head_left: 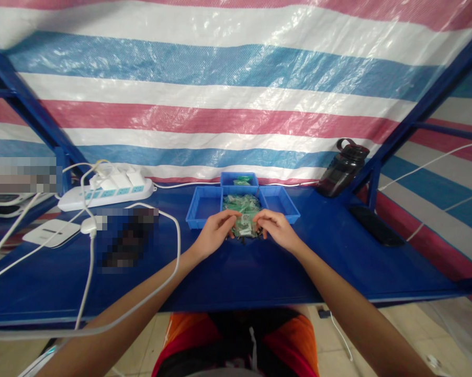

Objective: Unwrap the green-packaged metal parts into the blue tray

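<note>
Between my two hands is a small clear plastic bag [244,225] with greenish edges and something whitish inside. My left hand [219,226] pinches its left edge, and my right hand [273,225] pinches the right edge. Just behind it, the middle blue tray [240,190] is heaped with similar greenish bags [242,202]. Small dark pieces show below the held bag, partly hidden by it and my fingers. Another blue bin [238,176] at the back has a few green packets [243,181] in it.
Blue trays stand left [203,205] and right [280,202] of the middle one. A white power strip [110,192] with plugs, loose white cables and a white flat box [52,233] lie left. A dark bottle [343,167] and a black flat object [376,225] are right.
</note>
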Demonstrator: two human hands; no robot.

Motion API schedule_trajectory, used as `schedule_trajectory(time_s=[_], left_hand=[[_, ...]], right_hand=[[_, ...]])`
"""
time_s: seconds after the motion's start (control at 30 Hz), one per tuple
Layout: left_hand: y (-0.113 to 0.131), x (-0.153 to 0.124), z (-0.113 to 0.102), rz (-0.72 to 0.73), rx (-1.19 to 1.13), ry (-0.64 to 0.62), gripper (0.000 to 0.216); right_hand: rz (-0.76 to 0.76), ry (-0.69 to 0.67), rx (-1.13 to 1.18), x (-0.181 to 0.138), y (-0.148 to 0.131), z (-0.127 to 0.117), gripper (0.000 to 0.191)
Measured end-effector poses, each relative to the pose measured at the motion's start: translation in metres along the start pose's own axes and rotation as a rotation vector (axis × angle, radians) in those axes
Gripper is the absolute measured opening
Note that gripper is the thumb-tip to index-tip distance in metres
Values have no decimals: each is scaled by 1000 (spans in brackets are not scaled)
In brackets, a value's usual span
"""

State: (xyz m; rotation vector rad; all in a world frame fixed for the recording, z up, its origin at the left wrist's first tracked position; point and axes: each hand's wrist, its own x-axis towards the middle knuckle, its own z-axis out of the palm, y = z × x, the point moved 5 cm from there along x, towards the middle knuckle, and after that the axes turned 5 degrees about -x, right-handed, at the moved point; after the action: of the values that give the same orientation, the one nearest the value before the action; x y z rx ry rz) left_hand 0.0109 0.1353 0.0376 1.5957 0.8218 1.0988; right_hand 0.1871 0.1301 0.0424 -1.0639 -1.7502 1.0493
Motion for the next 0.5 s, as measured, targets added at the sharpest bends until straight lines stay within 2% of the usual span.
schedule_trajectory(time_s=[0.13, 0.3, 0.4, 0.5], left_hand=[[2, 0, 5, -17, -62, 3, 31], [4, 0, 8, -58, -178, 2, 47], [4, -1, 8, -51, -202, -5, 41], [1, -2, 8, -29, -159, -10, 28]], right_hand=[[-6, -3, -31, -1, 1, 2, 17], [-91, 21, -239, 1, 7, 5, 13], [-113, -2, -299, 0, 8, 7, 11], [-87, -56, -264, -2, 6, 11, 15]])
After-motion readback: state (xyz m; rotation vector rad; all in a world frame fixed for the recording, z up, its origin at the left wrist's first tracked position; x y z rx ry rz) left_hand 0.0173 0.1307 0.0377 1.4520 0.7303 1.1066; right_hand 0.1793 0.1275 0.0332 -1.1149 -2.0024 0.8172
